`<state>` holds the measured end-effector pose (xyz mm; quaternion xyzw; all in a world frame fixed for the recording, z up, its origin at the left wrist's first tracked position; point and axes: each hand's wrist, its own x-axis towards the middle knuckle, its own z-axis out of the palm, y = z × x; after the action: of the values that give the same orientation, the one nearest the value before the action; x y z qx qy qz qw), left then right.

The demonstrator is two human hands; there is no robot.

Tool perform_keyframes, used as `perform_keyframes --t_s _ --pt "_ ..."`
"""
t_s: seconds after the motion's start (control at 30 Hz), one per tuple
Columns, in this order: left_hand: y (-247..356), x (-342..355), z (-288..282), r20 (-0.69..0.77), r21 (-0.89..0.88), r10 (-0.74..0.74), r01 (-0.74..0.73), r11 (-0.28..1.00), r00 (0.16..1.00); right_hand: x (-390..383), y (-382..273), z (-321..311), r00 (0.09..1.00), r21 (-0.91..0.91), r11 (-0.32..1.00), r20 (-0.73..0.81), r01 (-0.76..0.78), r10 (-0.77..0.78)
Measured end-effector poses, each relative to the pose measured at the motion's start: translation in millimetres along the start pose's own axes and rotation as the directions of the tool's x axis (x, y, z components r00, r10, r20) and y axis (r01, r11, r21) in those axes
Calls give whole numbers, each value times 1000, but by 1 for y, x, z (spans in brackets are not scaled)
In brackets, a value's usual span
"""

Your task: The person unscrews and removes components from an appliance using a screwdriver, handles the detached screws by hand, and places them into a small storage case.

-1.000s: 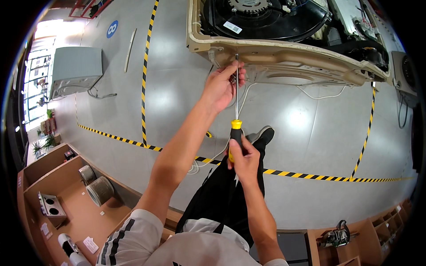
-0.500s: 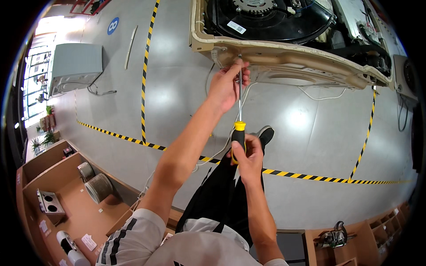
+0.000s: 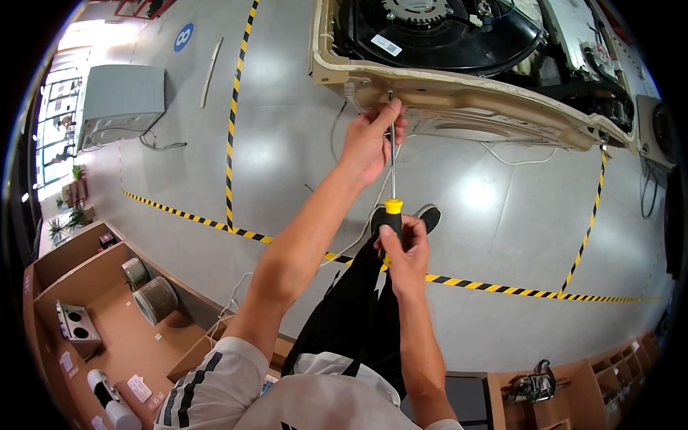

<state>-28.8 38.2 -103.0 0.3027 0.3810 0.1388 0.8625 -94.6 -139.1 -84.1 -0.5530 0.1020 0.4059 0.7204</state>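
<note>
A yellow-and-black screwdriver [image 3: 393, 206] is being held toward the near side of an opened appliance [image 3: 466, 93] on the far right, its handle [image 3: 392, 221] being clamped in the grip of the right hand [image 3: 409, 258], its shaft [image 3: 393, 175] being closed upon by the left hand [image 3: 367, 147].

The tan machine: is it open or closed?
Open: the tan machine has its black round housing in plain view, no cover over it.

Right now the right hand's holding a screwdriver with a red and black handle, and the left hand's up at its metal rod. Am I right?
Nearly: the handle is yellow and black, not red, as the head view shows. The right hand does hold the screwdriver, with the left hand at its metal rod.
</note>
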Motion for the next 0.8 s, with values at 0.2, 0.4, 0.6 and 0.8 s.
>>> perform_keyframes --t_s 0.2,0.4,0.6,0.8 --pt "-3 0 -3 45 -93 -1 5 996 999 11 -21 -2 988 125 983 89 -133 123" --pt "0 2 -2 173 -181 -59 90 979 983 46 -41 -8 873 184 903 387 -388 296" --pt "-6 -3 -3 -68 197 128 -113 974 989 34 -35 12 999 -298 954 -38 -39 29" --pt "0 -3 -7 -13 29 68 -68 997 998 29 -39 5 948 52 973 241 -226 208"
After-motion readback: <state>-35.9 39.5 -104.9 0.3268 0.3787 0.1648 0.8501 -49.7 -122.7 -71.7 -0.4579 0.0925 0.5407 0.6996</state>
